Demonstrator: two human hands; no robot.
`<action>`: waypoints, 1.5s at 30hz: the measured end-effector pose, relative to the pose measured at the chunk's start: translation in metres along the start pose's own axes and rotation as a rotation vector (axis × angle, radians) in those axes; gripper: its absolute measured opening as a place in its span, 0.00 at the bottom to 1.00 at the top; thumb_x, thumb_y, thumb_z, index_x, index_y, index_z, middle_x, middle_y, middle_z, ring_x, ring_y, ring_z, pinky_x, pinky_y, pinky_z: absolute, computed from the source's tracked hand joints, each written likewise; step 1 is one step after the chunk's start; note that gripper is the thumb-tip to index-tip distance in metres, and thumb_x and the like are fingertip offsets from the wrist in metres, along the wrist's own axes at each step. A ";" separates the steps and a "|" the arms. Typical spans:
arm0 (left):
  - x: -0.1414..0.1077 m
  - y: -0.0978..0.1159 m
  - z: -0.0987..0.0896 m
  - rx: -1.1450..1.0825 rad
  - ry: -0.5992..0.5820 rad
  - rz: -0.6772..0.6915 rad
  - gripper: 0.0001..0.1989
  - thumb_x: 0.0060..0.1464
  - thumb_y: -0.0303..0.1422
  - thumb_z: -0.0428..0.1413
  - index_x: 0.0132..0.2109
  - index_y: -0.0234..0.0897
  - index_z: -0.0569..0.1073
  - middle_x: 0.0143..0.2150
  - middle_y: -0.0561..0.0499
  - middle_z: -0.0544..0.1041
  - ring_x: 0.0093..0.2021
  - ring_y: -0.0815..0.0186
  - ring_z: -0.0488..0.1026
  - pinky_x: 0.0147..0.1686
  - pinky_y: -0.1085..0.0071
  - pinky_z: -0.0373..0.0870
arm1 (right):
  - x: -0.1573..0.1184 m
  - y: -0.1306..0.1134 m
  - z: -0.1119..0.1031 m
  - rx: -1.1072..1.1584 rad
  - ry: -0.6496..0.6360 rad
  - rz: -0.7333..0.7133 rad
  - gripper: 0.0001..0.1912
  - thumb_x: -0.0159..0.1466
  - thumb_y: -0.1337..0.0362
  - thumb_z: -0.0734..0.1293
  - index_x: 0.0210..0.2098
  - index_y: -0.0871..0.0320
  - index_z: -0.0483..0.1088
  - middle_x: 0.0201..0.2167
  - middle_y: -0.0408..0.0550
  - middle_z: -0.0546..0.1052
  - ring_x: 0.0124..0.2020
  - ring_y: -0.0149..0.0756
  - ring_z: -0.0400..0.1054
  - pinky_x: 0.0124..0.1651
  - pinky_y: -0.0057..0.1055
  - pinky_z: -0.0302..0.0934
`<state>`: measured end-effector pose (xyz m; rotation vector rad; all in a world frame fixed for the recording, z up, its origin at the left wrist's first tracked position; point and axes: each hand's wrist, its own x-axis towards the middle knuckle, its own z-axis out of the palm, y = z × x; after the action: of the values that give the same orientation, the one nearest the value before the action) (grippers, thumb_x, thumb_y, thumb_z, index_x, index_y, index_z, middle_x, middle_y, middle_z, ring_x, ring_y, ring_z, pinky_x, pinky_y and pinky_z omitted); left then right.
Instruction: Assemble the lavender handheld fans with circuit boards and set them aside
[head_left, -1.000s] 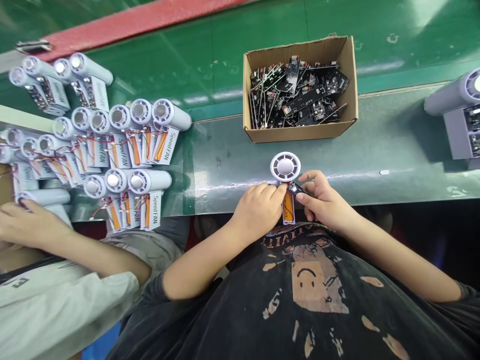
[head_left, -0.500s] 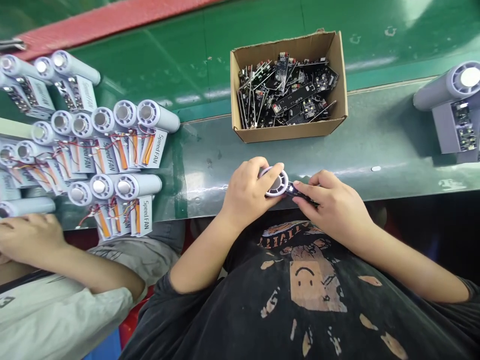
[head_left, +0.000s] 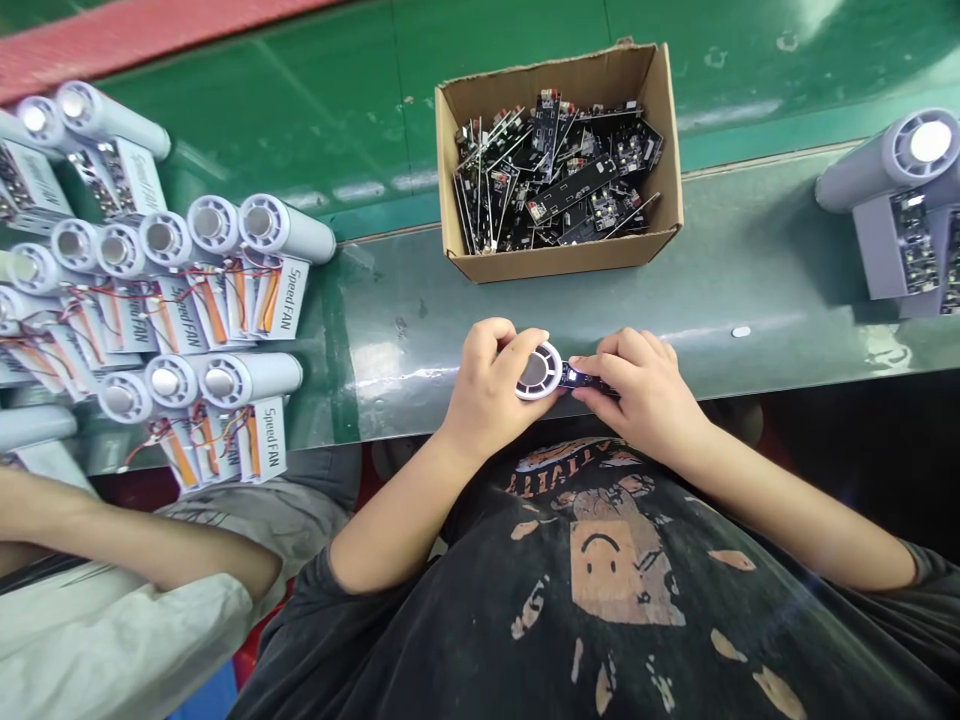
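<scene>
Left hand, fingers clamped on white fan head; right hand, fingers clamped on black circuit board at its edge. Carton holds many boards; wired fan units lie left, board-fitted unit right.

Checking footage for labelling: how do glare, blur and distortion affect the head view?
Head view: glare streaks the green belt beside the left hand, yet the round fan head and black circuit board by the right hand look sharp; wide-angle distortion bends the belt edges and stretches the grey handheld fan at the frame's right.
</scene>
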<state>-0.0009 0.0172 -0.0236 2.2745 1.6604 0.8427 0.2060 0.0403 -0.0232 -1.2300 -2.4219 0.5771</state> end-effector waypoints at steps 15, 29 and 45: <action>0.009 0.010 -0.016 0.086 -0.221 0.154 0.08 0.58 0.36 0.61 0.43 0.40 0.79 0.45 0.48 0.81 0.50 0.53 0.72 0.50 0.50 0.68 | -0.036 0.033 -0.012 0.144 0.036 0.042 0.12 0.64 0.58 0.69 0.46 0.53 0.75 0.41 0.49 0.78 0.42 0.40 0.70 0.51 0.42 0.56; 0.014 0.013 -0.025 0.035 -0.345 0.071 0.12 0.58 0.35 0.60 0.49 0.40 0.76 0.54 0.47 0.78 0.55 0.53 0.71 0.56 0.48 0.66 | -0.017 -0.004 -0.012 0.011 0.009 0.101 0.09 0.66 0.60 0.68 0.45 0.48 0.78 0.37 0.44 0.78 0.40 0.39 0.67 0.47 0.38 0.50; -0.001 0.000 -0.031 -0.094 0.025 0.176 0.38 0.57 0.34 0.61 0.69 0.47 0.52 0.67 0.39 0.64 0.66 0.52 0.63 0.64 0.44 0.60 | -0.048 0.040 -0.033 -0.133 0.014 0.087 0.15 0.67 0.60 0.64 0.50 0.59 0.74 0.35 0.51 0.74 0.35 0.40 0.69 0.40 0.37 0.64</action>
<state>-0.0178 0.0114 0.0015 2.3791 1.4132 0.9692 0.2756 0.0281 -0.0216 -1.3935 -2.4391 0.4359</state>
